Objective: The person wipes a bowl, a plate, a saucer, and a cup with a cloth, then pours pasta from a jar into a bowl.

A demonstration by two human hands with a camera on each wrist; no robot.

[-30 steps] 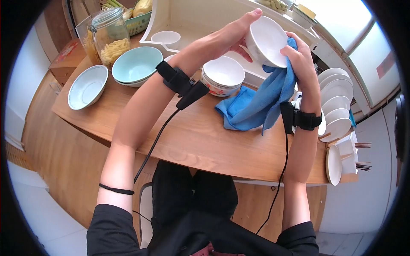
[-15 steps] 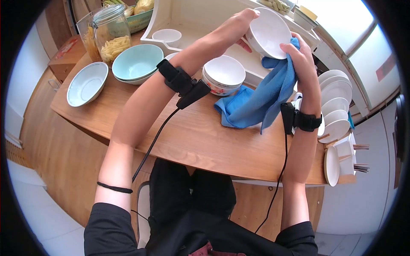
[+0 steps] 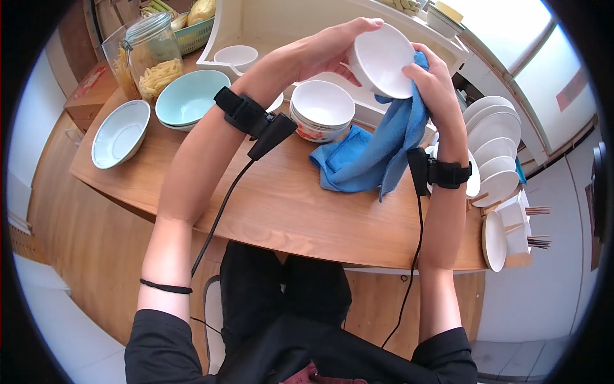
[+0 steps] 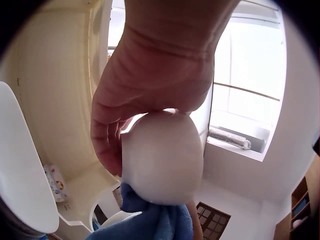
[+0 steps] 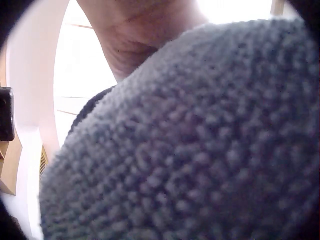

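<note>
A white bowl (image 3: 384, 61) is held up tilted between both hands, above the back of the table. The left hand (image 3: 339, 51) grips its left side, thumb at the upper rim; in the left wrist view the left hand (image 4: 150, 75) curls round the bowl (image 4: 165, 157). At the bowl's right edge the right hand (image 3: 435, 80) pinches the rim together with a blue cloth (image 3: 364, 157), which hangs down to the table. The cloth (image 5: 190, 145) fills most of the right wrist view and hides the fingers there.
Stacked white bowls (image 3: 323, 104) stand left of the cloth. Further left are turquoise bowls (image 3: 188, 96), a pale bowl (image 3: 121, 134) and a glass jar (image 3: 153, 61). A row of plates (image 3: 495, 137) stands right of the right arm on the wooden table (image 3: 275, 211).
The head view has shifted slightly, so the whole scene sits further left. Both hands keep their hold on the bowl, and its tilt has changed slightly.
</note>
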